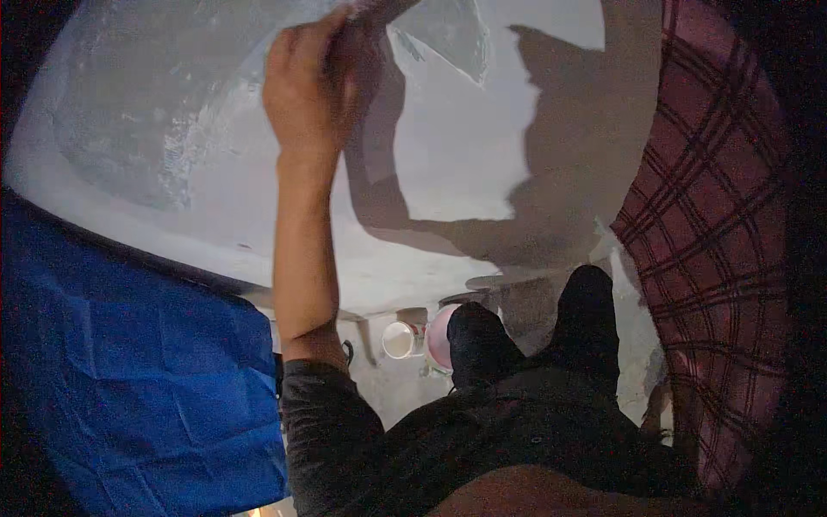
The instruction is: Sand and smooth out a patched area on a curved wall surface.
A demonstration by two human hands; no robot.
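My left arm reaches up across a large pale panel [452,159] with a curved near edge. At the top of the view, my left hand [310,86] rests at the panel's surface with its fingers curled inward. Whatever may be under the fingers is hidden by the hand and its dark shadow. Around the hand the panel shows smooth white areas, dull grey patches and chalky white streaks. A pointed grey patch [452,39] lies to the right of the hand. My right hand is out of sight.
A blue sheet [155,353] hangs at the left, a dark red checked cloth [715,172] at the right. Below the panel's edge, a white tub [398,341] and a pink round container [440,336] stand on the grey floor [375,370] beside my dark-clothed legs.
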